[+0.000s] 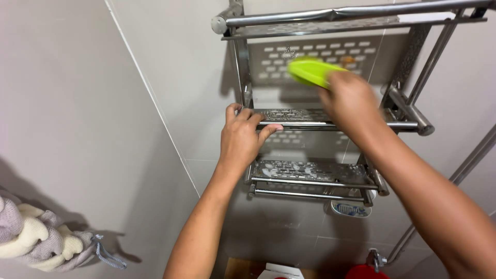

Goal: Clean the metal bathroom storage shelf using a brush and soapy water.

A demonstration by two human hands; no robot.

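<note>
The left hand [242, 135] grips the front rail of the middle shelf [305, 120] of a steel wall rack [243, 77], fingers curled over the top of the bar and thumb stretched along it toward the right. Its hold is tight around the rail, with no gap showing between palm and metal.

The right hand [350, 99] is raised just above that same shelf, to the right of the left hand and a little higher. It is closed around a lime-green scrubber [310, 71], which sticks out from the fingers toward the upper left and is blurred; it sits close to the perforated back plate [315, 58] of the rack, but whether it touches the plate cannot be told.

Below the left hand's grip lies the lower shelf [310, 171], with two thin front bars under its edge. Above the right hand runs the top shelf [330, 23] with its round rail. Under the lower shelf, a small blue-and-white dish [351, 209] sits against the tiled wall [170, 62]. Far off to the lower left of both hands hangs a cream and grey cloth [36, 240]
</note>
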